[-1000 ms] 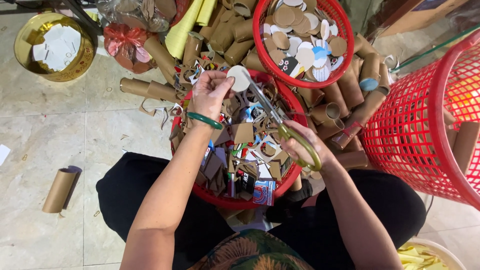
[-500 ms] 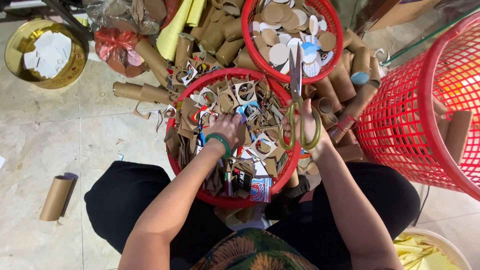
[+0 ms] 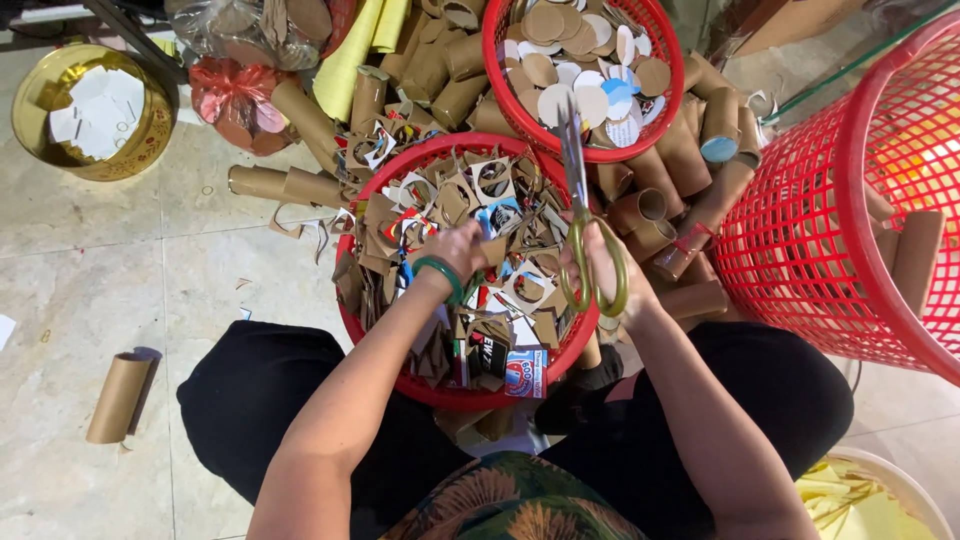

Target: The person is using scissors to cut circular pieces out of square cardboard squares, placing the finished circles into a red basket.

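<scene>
My left hand (image 3: 462, 248), with a green bangle on the wrist, reaches down into a red round basket (image 3: 390, 370) full of cardboard scraps with round holes cut out; its fingers are buried among the scraps, so I cannot tell whether they hold one. My right hand (image 3: 600, 275) grips scissors (image 3: 585, 215) with greenish handles. The blades are closed and point away from me, over the rim of a second red basket (image 3: 497, 75) that holds cut cardboard discs.
Cardboard tubes (image 3: 690, 190) lie heaped around the baskets, and one tube (image 3: 118, 397) lies alone on the tiled floor at left. A tall red mesh basket (image 3: 850, 200) stands at right. A gold bowl (image 3: 45, 95) with white paper pieces sits at far left.
My left hand came down from holding a cut disc up near the scissors and went into the scrap basket. The scissors swung upright with the blades closed.
</scene>
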